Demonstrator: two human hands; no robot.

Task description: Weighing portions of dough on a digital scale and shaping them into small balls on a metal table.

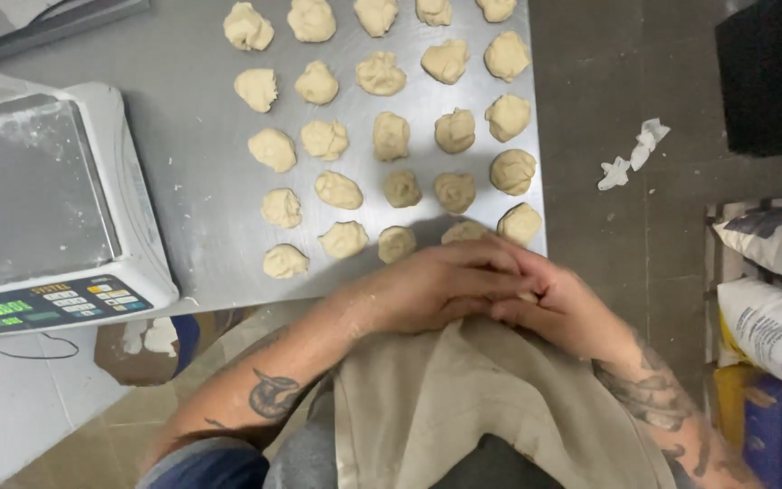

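Beige apron [463,398] lay nearest. Left hand [436,285] and right hand [558,303] were pressed together at the desk [183,181] edge; whether they enclosed anything couldn't be told. Just beyond them, rough dough lumps [391,136] sat in rows, well apart, apparently portioned already, none shaped smooth yet. A scale [47,208] stood left. Paper scraps [631,154] lay on the floor [626,72].
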